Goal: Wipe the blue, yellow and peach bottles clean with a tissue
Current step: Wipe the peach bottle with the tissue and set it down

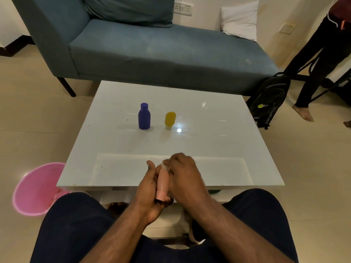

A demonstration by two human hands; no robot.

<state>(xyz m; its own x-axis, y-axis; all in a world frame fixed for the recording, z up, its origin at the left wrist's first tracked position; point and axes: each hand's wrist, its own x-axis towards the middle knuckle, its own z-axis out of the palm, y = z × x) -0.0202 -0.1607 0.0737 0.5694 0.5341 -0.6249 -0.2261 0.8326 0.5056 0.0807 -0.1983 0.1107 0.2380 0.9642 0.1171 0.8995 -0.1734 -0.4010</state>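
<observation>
Two hands meet at the near edge of the white table, above dark-trousered knees. Left hand grips the peach bottle, fingers curled round its left side and lower end; bottle lies lengthwise, pointing away from the person, over the table edge. Right hand covers the bottle's right side and far end, fingers curled over the top. A scrap of white tissue shows at those fingertips, pressed to the bottle's far end; most of it hidden.

Farther out, mid-table: blue bottle upright, cap on. Just to its right, apart from it, yellow bottle standing on its pale cap. Neither is touched.

Left of the table, on the floor: pink bucket. Beyond the table: blue-grey sofa with white pillow. Right: black backpack on the floor; another person's legs, barefoot.
</observation>
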